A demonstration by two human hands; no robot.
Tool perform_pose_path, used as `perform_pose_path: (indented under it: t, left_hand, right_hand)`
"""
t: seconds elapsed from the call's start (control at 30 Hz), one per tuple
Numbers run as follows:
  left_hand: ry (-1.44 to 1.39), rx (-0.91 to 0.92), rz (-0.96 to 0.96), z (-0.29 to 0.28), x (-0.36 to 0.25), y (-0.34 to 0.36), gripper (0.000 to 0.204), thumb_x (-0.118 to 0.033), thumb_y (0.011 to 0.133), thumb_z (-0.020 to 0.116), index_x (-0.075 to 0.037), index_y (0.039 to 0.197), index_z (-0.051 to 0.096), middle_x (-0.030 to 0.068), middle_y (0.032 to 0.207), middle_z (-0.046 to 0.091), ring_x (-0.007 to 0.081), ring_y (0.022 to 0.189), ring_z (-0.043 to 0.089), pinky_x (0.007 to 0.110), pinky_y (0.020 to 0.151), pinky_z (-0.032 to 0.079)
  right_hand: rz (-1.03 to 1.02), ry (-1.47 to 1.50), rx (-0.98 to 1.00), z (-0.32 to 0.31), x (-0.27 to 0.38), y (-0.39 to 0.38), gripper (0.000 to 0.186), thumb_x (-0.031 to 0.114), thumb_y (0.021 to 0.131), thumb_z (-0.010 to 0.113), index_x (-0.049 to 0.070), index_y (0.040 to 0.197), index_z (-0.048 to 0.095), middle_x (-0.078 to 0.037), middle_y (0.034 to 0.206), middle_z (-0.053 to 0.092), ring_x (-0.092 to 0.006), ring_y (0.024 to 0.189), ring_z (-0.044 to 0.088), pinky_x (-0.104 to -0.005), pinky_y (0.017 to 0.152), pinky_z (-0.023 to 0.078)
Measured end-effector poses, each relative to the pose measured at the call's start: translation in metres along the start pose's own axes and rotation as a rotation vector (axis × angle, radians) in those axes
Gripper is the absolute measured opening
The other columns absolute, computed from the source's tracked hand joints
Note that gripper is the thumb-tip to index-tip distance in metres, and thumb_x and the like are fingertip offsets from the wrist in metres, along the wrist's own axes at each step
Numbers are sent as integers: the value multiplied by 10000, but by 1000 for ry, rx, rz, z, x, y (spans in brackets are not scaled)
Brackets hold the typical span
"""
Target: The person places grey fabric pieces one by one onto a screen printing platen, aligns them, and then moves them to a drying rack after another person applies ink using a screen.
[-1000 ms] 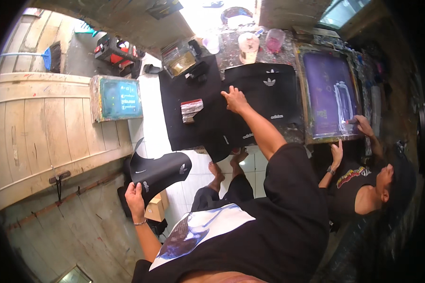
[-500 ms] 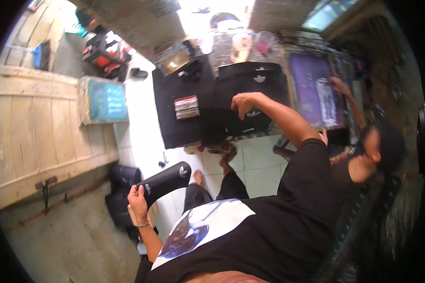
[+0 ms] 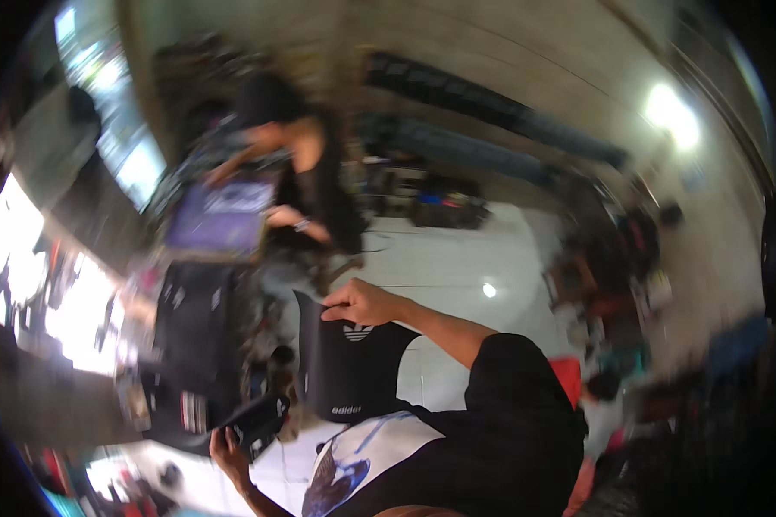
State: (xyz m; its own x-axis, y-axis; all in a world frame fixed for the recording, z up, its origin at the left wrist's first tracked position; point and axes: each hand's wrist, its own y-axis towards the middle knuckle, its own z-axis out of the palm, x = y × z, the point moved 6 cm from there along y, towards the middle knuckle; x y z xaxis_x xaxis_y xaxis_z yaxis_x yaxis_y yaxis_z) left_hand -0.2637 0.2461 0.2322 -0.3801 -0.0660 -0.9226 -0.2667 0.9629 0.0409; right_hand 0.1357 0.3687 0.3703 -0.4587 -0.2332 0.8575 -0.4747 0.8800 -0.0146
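My right hand (image 3: 360, 303) pinches the top edge of a black cut panel (image 3: 349, 366) with white printed logo and lettering, hanging in front of my body. Low on the left, my left hand (image 3: 226, 448) grips a second black piece (image 3: 260, 422), bent and partly dark against the background. Beside them, more black printed panels (image 3: 197, 319) lie on the worktable, with a small red-and-white block (image 3: 194, 412) on top. The picture is blurred by motion.
A co-worker (image 3: 315, 151) in a dark sleeveless top bends over a purple printing screen (image 3: 211, 226) beyond the panels. White tiled floor (image 3: 457, 267) extends to the right. Long dark rolls (image 3: 491, 103) line the wall, and dark cluttered items (image 3: 612, 258) stand at the right.
My view has swung to the right. My right hand has lifted a printed panel off the table and holds it by its edge. My left hand still holds its piece.
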Motion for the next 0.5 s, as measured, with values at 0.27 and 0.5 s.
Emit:
perform_pose_path:
  t: [0.27, 0.5]
  left_hand:
    - [288, 374, 521, 204, -126, 28, 172, -45, 851, 556, 28, 964, 450, 225, 842, 542, 413, 746, 498, 433, 664, 408]
    - [320, 704, 262, 404, -236, 11, 287, -41, 867, 535, -10, 1137, 439, 194, 849, 539, 355, 781, 528, 425, 733, 406]
  right_hand:
    - [275, -128, -556, -141, -28, -249, 241, 118, 854, 610, 25, 1076, 616, -136, 817, 659, -263, 691, 626, -342, 650, 466]
    - [532, -250, -542, -240, -119, -377, 241, 84, 760, 642, 10, 988, 622, -189, 826, 645, -346, 793, 610, -407, 709, 462]
